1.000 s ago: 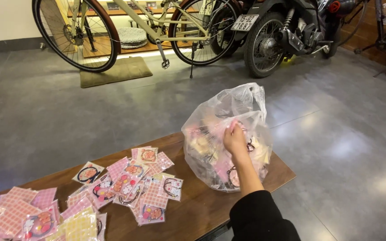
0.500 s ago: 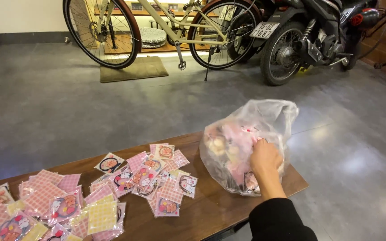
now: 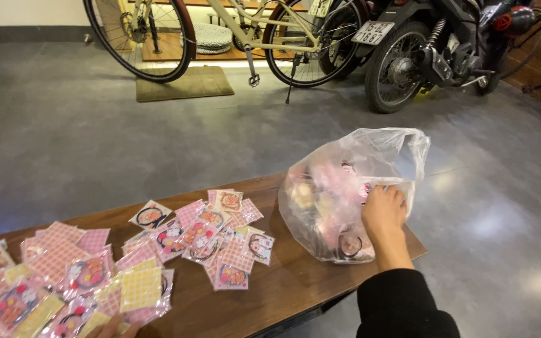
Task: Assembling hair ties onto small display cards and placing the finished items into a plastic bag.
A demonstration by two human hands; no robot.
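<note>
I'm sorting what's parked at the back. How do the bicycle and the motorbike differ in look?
The bicycle has a slim cream frame, while the motorbike is bulky and dark with a red part. The bicycle's wheels are large and thin with fine spokes; the motorbike's wheel is smaller with a fat tyre. The motorbike carries a white plate; the bicycle shows none. Both stand upright on the grey floor.

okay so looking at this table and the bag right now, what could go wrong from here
The clear plastic bag of small packets sits near the right end of the brown wooden table; the right hand tugging at it might tip it off. The loose pink checked packets reach toward the near edge, so a sleeve could sweep some to the floor.
</note>
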